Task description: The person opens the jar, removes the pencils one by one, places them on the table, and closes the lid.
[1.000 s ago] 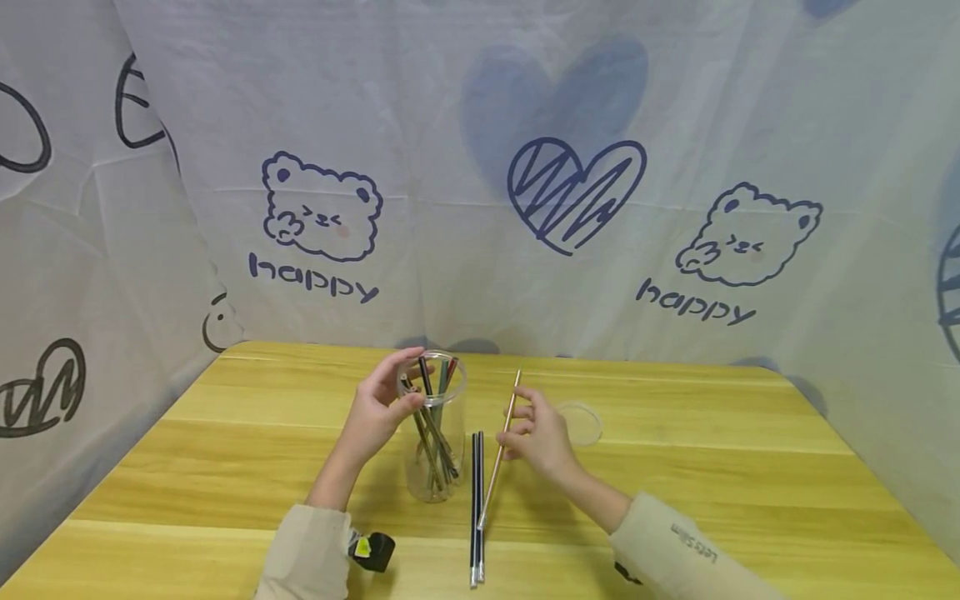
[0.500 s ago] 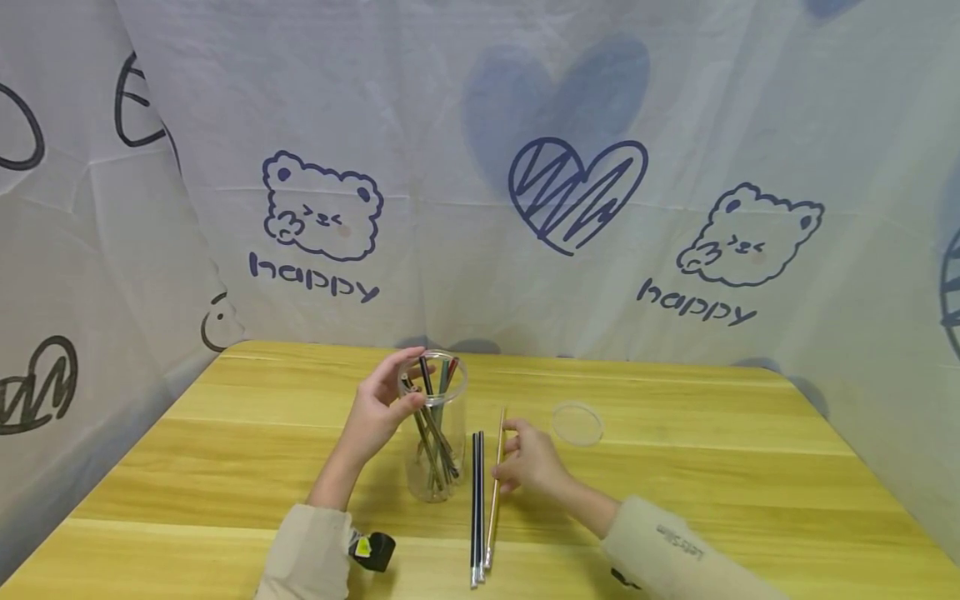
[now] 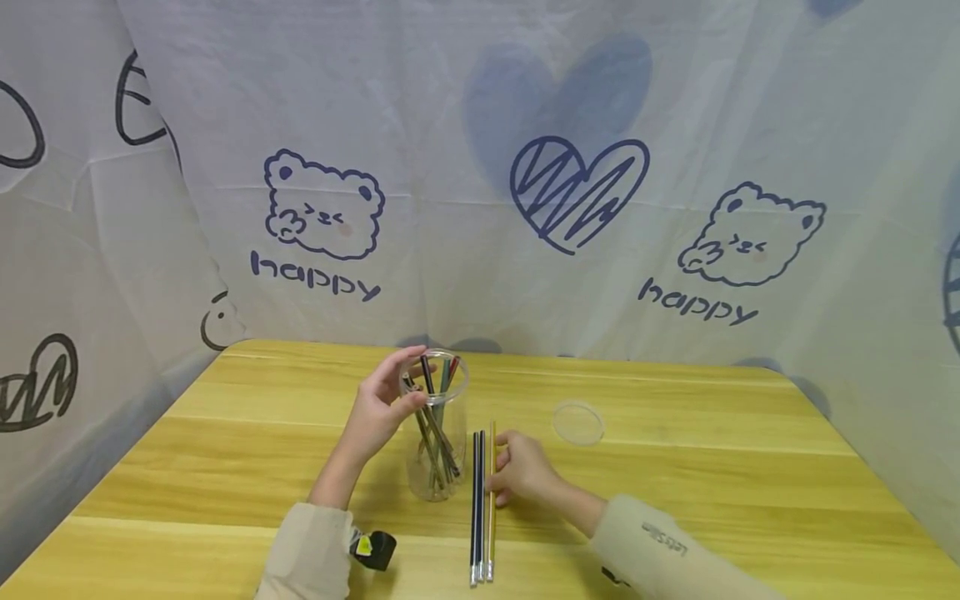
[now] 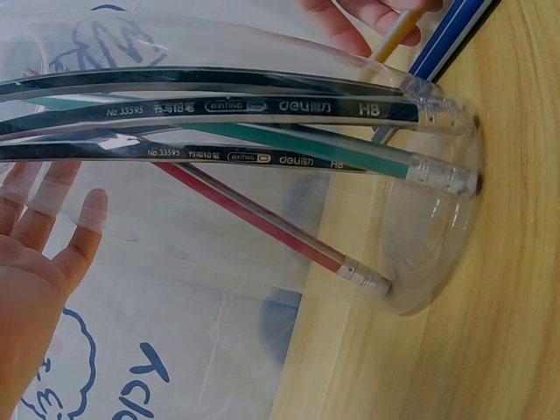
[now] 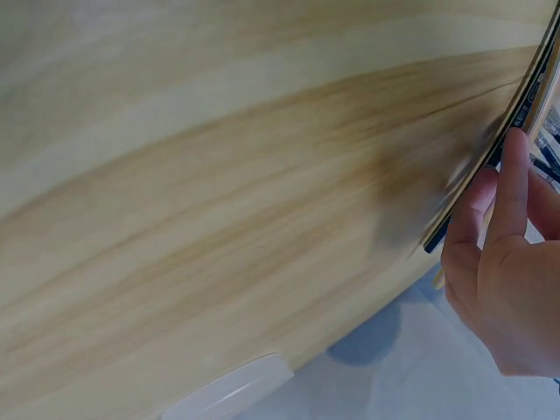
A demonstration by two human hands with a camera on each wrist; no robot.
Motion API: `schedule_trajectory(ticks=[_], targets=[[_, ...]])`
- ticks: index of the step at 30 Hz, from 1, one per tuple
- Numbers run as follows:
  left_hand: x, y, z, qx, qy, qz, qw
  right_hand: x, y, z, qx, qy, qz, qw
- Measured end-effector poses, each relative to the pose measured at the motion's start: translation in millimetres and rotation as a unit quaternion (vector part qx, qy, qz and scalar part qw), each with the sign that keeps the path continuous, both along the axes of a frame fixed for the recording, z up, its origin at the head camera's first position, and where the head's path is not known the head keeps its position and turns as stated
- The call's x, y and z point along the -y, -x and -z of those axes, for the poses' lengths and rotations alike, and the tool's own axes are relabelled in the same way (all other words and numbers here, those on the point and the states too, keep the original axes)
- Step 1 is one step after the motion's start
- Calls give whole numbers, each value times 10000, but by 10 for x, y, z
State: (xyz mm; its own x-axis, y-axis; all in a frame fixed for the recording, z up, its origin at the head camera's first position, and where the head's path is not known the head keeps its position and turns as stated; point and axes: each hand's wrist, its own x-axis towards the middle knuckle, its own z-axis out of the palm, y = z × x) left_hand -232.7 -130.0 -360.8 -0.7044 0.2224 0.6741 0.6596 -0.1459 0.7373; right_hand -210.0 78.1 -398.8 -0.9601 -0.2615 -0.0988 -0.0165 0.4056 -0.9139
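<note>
My left hand (image 3: 382,407) grips a clear plastic jar (image 3: 459,433) near its rim, thumb in front and fingers behind. Several pencils lean inside: dark green ones (image 4: 236,108) with printed lettering, a lighter green one (image 4: 367,153) and a red one (image 4: 262,219). To the right of the jar, two dark blue pencils (image 3: 477,508) lie side by side on the table, eraser ends toward me. Right alongside them is a yellow pencil (image 3: 491,533), which my right hand (image 3: 527,469) pinches between thumb and fingers. In the right wrist view those fingers hide part of the pencils.
A clear round lid (image 3: 578,423) lies flat on the wooden table (image 3: 720,483), beyond my right hand. Behind the table's far edge hangs a pale cloth (image 3: 465,275) printed with bears and hearts.
My right hand has brought the yellow pencil left, down and toward me, turning it from slanted to lined up beside the dark blue pencils. My left hand and the jar have stayed put.
</note>
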Motion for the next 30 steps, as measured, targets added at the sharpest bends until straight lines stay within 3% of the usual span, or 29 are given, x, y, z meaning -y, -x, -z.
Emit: schedule_trajectory(ticks=[30], targets=[[4, -11, -3, 44, 27, -9, 10000, 21, -2, 46, 245, 128, -14, 9996]])
